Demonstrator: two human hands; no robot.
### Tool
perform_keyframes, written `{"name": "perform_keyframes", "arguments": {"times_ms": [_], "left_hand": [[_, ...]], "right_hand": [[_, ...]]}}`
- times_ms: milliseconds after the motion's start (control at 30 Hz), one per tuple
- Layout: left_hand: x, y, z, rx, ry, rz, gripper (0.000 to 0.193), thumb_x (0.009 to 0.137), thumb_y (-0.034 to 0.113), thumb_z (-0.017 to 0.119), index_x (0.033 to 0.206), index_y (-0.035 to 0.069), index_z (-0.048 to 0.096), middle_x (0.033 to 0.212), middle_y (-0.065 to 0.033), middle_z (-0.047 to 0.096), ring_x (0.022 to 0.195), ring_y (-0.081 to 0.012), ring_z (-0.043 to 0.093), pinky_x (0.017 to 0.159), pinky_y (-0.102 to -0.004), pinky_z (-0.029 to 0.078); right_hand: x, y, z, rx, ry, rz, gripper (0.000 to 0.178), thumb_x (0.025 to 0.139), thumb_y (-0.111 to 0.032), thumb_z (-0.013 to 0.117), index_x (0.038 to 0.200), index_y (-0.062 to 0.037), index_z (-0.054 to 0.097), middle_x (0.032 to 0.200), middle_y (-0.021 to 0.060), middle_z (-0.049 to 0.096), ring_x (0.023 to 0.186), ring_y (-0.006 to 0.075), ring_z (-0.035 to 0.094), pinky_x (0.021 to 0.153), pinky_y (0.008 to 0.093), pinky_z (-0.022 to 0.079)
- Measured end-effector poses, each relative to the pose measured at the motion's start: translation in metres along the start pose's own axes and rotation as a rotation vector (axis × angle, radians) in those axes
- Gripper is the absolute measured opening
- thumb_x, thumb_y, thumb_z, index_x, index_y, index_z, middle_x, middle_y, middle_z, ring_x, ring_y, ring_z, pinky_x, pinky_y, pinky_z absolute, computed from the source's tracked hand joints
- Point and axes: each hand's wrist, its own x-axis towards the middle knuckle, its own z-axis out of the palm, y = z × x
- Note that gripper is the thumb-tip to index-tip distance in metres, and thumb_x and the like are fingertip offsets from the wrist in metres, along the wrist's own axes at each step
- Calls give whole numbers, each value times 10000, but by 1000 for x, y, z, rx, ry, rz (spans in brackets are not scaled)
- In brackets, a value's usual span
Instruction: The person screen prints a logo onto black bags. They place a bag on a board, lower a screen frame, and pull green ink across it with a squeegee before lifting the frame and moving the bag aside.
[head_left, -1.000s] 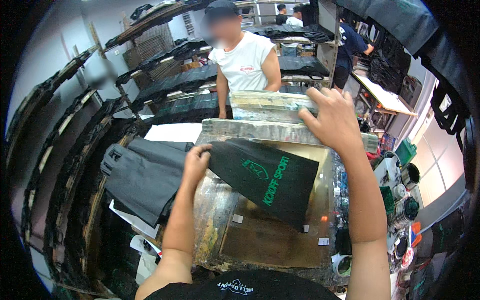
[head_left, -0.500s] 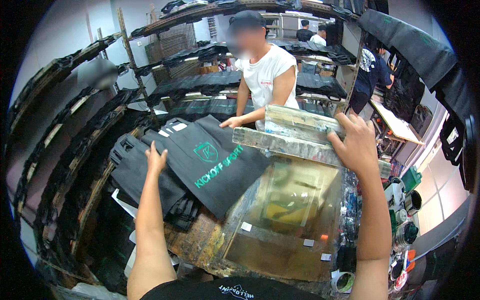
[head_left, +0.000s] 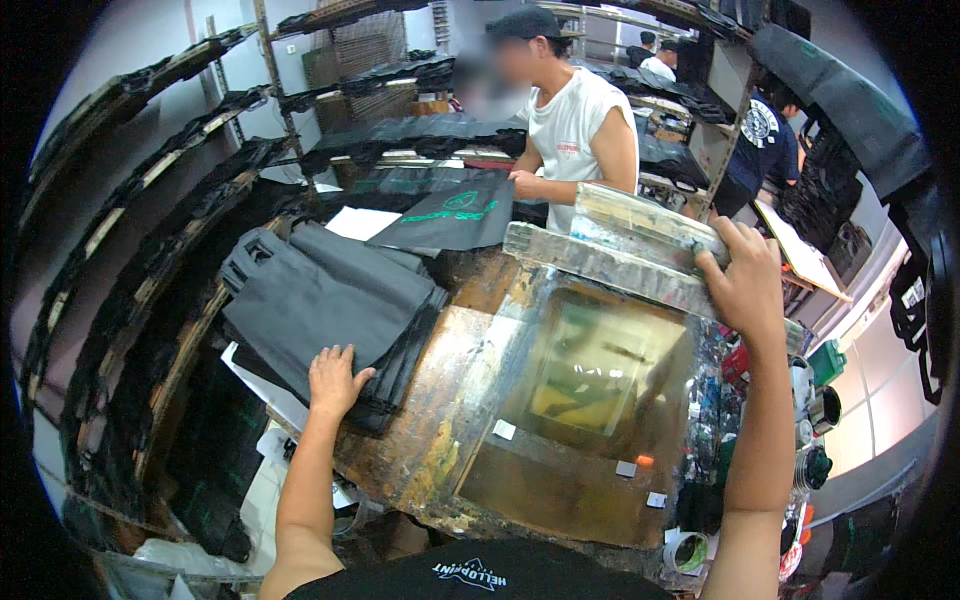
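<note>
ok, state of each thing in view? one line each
Left hand: open, resting on the stack
Right hand: closed on the frame
Bag stack: lying flat, unprinted side or face up on top
Printed bag: held up by the co-worker's hands, green print showing
Frame: tilted up, held at its right end
Board: paint-stained
Co-worker: standing

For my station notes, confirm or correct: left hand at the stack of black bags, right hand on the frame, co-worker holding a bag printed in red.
The colour is wrong: the head view shows the co-worker holding a bag printed in green, not red. The rest stands.
</note>
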Motion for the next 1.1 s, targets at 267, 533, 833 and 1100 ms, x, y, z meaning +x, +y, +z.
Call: {"name": "perform_keyframes", "arguments": {"times_ms": [267,533,833,1100], "left_hand": [[25,1,-29,-201,-160,-77,463,1029,459,541,1160,63,741,1151,-211,727,1111,-414,664,968,-522,515],[33,43,-88,-14,-28,210,356,1075,290,493,1162,50,742,1045,-198,633,984,-437,667,852,-536,536],[42,226,31,-316,-297,655,354,1030,222,480,1136,-31,703,1110,-288,711,1045,-456,689,920,-530,551],[38,426,23,-325,-490,931,290,948,155,501,994,5,745,1021,-259,734,969,-443,722,834,-551,568]], "right_hand": [[-2,-1,-1,-21,-17,28,434,855,-411,678,1104,-56,681,984,190,683,1024,370,641,946,519,436],[-1,6,2,-41,-31,11,510,919,-502,599,1152,-63,713,1021,209,722,1051,333,661,959,509,426],[-7,8,10,-8,40,-5,502,906,-485,622,1166,-60,685,1007,180,708,1052,350,659,980,544,424],[-3,16,10,-25,26,-15,501,919,-501,615,1155,-64,685,1045,200,721,1056,367,674,952,539,443]]}}
